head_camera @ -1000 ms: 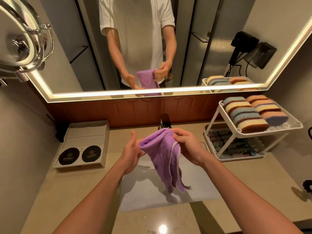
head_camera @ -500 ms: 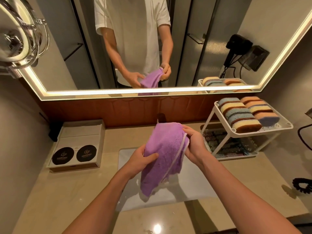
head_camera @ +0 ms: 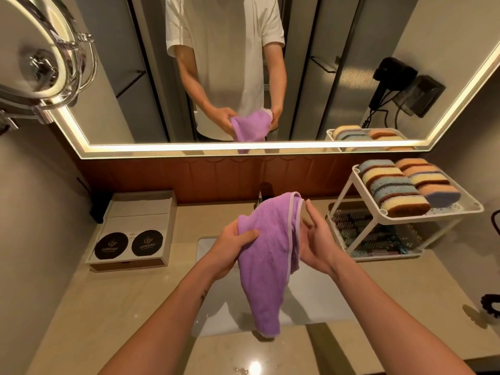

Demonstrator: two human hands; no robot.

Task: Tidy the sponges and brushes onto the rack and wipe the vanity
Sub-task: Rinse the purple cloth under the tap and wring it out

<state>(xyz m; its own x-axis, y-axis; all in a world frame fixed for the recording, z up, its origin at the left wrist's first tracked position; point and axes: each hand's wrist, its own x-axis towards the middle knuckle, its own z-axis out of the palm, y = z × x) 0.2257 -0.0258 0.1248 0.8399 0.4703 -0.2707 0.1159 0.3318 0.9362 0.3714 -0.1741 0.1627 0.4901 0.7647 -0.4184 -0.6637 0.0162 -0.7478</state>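
Note:
A purple cloth (head_camera: 266, 255) hangs in the air over the white sink (head_camera: 319, 299). My left hand (head_camera: 230, 247) grips the cloth's left side with thumb on top. My right hand (head_camera: 315, 239) holds its right edge, fingers partly spread behind the fabric. At the right stands a white two-tier rack (head_camera: 470, 209). Several sponges (head_camera: 400, 188) in blue, yellow and orange lie in rows on its upper shelf. Several brushes (head_camera: 359, 228) lie on its lower shelf. The beige vanity top (head_camera: 130, 307) surrounds the sink.
A box with two black round discs (head_camera: 130, 234) sits at the back left. The dark faucet (head_camera: 266, 189) is mostly hidden behind the cloth. A lit mirror (head_camera: 108, 90) spans the wall, with a round magnifying mirror (head_camera: 40, 58) at top left. A black coiled cord (head_camera: 491, 305) lies at the right edge.
The cloth went from a bunched dangle in my right hand to a spread hold between both hands. My left hand took hold of its left side, and its tail now hangs lower.

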